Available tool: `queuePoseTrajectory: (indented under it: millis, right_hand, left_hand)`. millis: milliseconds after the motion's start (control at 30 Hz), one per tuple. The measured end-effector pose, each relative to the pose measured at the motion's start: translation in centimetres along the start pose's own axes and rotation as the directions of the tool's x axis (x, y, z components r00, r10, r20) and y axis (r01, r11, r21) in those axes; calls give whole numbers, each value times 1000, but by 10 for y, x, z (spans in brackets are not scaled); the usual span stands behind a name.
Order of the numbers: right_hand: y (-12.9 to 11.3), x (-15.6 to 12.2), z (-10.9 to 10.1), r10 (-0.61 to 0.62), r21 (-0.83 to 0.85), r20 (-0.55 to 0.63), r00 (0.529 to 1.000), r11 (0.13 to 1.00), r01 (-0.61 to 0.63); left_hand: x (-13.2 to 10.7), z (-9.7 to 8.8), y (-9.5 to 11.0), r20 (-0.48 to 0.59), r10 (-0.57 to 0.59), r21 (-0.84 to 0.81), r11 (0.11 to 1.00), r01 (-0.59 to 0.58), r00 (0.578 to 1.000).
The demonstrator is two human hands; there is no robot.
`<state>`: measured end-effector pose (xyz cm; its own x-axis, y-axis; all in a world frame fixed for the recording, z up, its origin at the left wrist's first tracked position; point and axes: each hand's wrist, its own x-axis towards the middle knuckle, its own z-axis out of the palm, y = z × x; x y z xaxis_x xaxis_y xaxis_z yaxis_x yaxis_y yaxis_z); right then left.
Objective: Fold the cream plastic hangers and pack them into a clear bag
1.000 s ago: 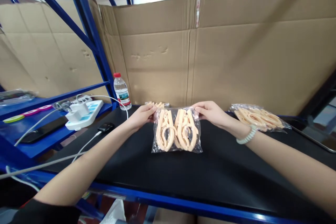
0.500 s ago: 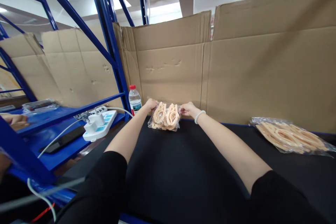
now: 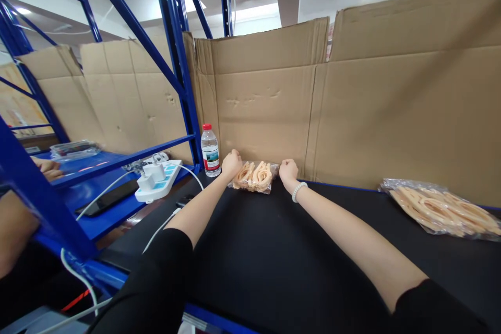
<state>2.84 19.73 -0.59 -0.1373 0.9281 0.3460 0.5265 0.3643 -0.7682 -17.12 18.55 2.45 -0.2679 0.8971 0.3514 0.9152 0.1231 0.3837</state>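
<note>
A clear plastic bag of peach-coloured plastic clips [image 3: 255,176] lies at the far edge of the black table top [image 3: 274,250], against the cardboard wall [image 3: 274,99]. My left hand [image 3: 231,163] is closed at the bag's left end. My right hand [image 3: 288,170], with a white bead bracelet on the wrist, is closed at its right end. Both arms are stretched far forward. I cannot see how much of the bag the fingers grip.
A water bottle [image 3: 210,150] stands just left of my left hand by a blue rack post. A white power strip [image 3: 156,180] with cables and a phone lie on the blue shelf to the left. Another clip bag [image 3: 442,207] lies at the right. Someone's hand [image 3: 47,167] shows at far left.
Both hands carried the bag away from me, from the table's middle to the back edge by the cardboard, and lowered it onto the table. The camera tilted up.
</note>
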Motion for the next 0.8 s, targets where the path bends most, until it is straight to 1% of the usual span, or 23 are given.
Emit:
queuePoseTrajectory:
  millis: [100,200,267,333,433,467,533,567,600,633,700,767,800]
  right_hand:
    - [-3,-13,-1,-69,-97,15,998,993,70]
    - [-5,-26,-1,-116,-164,90,989,978,129]
    - [-5,-31,-4,-125,-192,116,985,970,146]
    - [-5,-35,-11,-131,-207,126,983,966,155]
    - [0,-48,-34,-131,-221,139,982,962,159]
    - [4,-55,-45,-129,-224,144,981,961,160]
    - [16,-76,-70,-132,-226,151,980,960,164]
    - [23,-89,-84,-135,-225,151,979,960,167]
    - [30,-103,-98,-144,-221,147,979,959,175]
    - [37,-118,-111,-151,-218,142,978,959,180]
    - [51,-147,-136,-164,-208,128,978,960,188]
    - [63,-172,-157,-174,-183,126,977,963,195]
    - [67,-182,-165,-178,-165,131,975,966,199]
  left_hand:
    - [-11,2,10,51,95,-2,995,-95,994]
    - [-28,7,19,97,162,5,987,-164,982]
    - [-39,6,25,76,195,22,980,-197,978]
    - [-50,0,30,11,220,46,974,-220,976]
    - [-67,-14,42,-104,259,76,965,-252,960]
    - [-75,-18,48,-120,282,82,958,-273,952]
    - [-94,-23,61,-109,356,85,934,-348,928]
    - [-107,-23,68,-86,412,79,911,-406,907]
    - [-120,-24,76,-51,477,67,878,-474,877]
    - [-135,-23,83,-9,545,47,838,-544,838]
    - [-165,-21,97,75,677,-11,735,-678,732]
    - [-191,-18,108,118,765,-72,643,-763,634]
    - [-201,-16,111,124,794,-98,607,-789,595]
